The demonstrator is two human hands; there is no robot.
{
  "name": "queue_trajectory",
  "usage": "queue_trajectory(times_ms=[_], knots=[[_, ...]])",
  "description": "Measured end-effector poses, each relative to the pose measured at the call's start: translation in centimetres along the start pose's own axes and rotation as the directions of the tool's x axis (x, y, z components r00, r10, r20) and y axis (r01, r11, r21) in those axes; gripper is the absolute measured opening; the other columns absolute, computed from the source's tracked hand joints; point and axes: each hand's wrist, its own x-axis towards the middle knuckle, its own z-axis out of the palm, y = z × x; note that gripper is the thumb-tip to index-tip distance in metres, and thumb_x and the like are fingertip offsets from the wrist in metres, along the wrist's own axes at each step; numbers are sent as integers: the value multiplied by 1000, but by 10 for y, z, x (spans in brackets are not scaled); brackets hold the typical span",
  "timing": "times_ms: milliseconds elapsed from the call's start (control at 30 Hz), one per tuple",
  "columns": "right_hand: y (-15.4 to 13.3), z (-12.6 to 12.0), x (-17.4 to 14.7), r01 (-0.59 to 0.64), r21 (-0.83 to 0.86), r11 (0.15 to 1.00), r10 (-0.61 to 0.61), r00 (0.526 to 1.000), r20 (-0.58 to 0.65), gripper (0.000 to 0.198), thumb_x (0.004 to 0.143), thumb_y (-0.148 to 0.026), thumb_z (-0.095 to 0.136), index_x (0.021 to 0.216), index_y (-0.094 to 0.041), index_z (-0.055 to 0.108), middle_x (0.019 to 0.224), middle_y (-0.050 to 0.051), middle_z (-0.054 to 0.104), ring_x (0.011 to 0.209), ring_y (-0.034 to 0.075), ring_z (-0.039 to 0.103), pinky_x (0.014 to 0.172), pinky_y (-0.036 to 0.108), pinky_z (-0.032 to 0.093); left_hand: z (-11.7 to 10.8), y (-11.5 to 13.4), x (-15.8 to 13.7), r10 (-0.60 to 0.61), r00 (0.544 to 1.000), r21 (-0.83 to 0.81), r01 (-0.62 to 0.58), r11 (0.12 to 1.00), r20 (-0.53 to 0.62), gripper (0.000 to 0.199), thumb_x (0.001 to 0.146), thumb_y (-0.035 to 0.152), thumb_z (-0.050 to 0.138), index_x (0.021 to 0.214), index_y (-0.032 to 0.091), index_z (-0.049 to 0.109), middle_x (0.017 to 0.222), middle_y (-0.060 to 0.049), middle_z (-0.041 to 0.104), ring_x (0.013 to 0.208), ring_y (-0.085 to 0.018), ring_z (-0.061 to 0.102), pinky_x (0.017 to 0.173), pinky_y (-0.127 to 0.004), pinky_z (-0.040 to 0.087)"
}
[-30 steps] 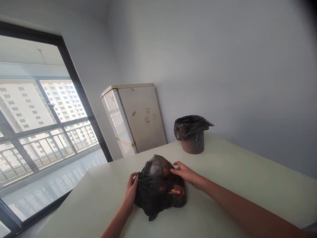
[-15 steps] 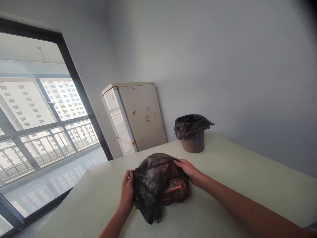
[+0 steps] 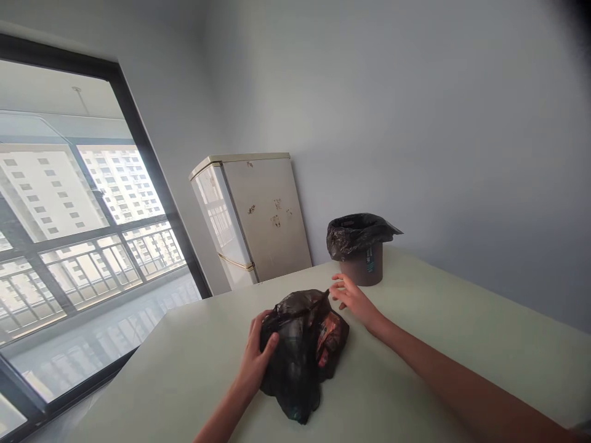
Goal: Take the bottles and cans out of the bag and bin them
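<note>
A black plastic bag (image 3: 295,351) rests on the pale green table (image 3: 184,369) in front of me. Through its thin film, reddish-orange contents show on the right side, but I cannot make out what they are. My left hand (image 3: 257,354) grips the bag's left side, thumb in front and fingers over the upper edge. Just right of the bag's upper corner is my right hand (image 3: 353,299), its fingers apart and slightly curled, with nothing visibly held. Whether a fingertip still touches that corner is hard to tell.
A brown bin (image 3: 364,264) lined with a black bag (image 3: 351,237) stands at the table's far edge, beyond my right hand. Behind the table is a worn white fridge (image 3: 263,215) against the grey wall. A large dark-framed window (image 3: 138,129) is at the left.
My right hand has let go of the bag's upper right edge and its fingers have spread. My left hand has shifted right, farther over the bag, which is bunched narrower.
</note>
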Motion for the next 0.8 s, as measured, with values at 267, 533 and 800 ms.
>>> queue_trajectory(times_ms=[267,533,800], knots=[[-33,8,-39,926,-221,307,-542,361,759,61,88,-53,73,142,-27,58,153,12,52,142,34,39,118,54,29,14,-1,-4,118,991,149,-125,981,57,40,89,39,70,125,24,63,143,-14,57,133,-33,56,115,-54,43],[-10,25,-45,972,-204,117,-385,234,893,49,93,-31,68,141,-28,58,144,9,59,125,30,52,108,52,33,12,-4,0,67,998,145,-66,987,-4,26,96,33,51,114,22,65,114,-10,71,108,-28,68,99,-47,53],[-6,23,-40,945,-268,185,-465,324,824,32,94,-4,48,105,-23,71,101,4,71,81,15,56,81,33,40,10,-8,-1,9,991,145,10,989,-131,29,98,45,48,104,22,65,107,-9,75,100,-28,70,93,-46,55]])
